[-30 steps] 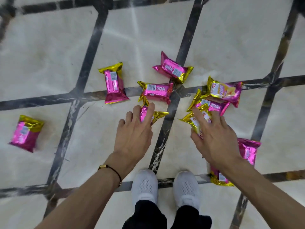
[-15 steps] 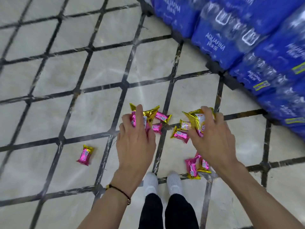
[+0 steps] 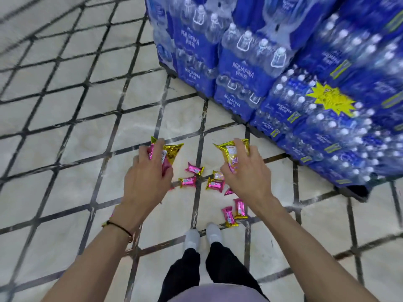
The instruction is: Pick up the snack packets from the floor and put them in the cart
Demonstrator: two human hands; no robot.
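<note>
Since a second ago both hands have come up off the floor, each with a snack packet. The view has lifted with them, so the packets left lying look smaller and a stack of water packs now fills the upper right.

The floor [image 3: 65, 127] is pale stone tile crossed by dark strips. Along its far right side stand the Aquafina water packs [image 3: 239, 70], bottles in blue shrink-wrap stacked several high. The person's black trousers [image 3: 185, 273] show at the near edge of the view. A yellow starburst label [image 3: 331, 98] sits on one of the right-hand packs.

The left hand [image 3: 148, 182] is curled round a pink-and-gold snack packet [image 3: 172, 150], whose gold end sticks out to the right. The right hand [image 3: 248, 177] grips a second snack packet [image 3: 230, 149], gold end up. Both held packets are clear of the floor.

Below and between the hands, four loose packets [image 3: 194, 169] lie close together on the floor beside a dark strip. A pink corner of another [image 3: 229, 191] shows next to the right wrist. A pair of packets [image 3: 228, 215] lies side by side, touching, just ahead of the white shoes [image 3: 192, 238], which stand near a dark strip.

A thin dark bracelet [image 3: 118, 225] circles the left wrist
</note>
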